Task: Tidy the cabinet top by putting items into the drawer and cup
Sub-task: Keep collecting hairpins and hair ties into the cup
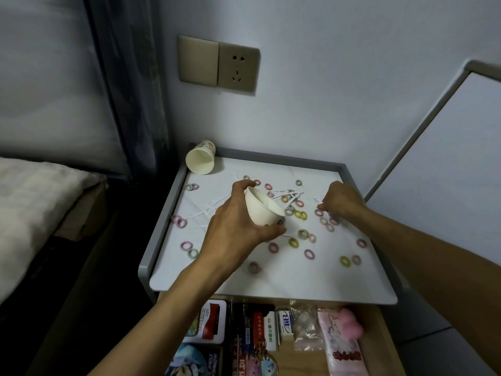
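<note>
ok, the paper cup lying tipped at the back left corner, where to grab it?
Grip the tipped paper cup across its side wall just behind the rim, coming from above. It lies on its side, mouth toward the camera, base tucked toward the back rail, so the upper wall is free. Pinching the thin rim would likely crush it.

The drawer (301,365) is cut off below, the cup (264,210) hides the left hand's (230,229) palm, and whether the right hand (341,199) holds anything is unclear.
</note>
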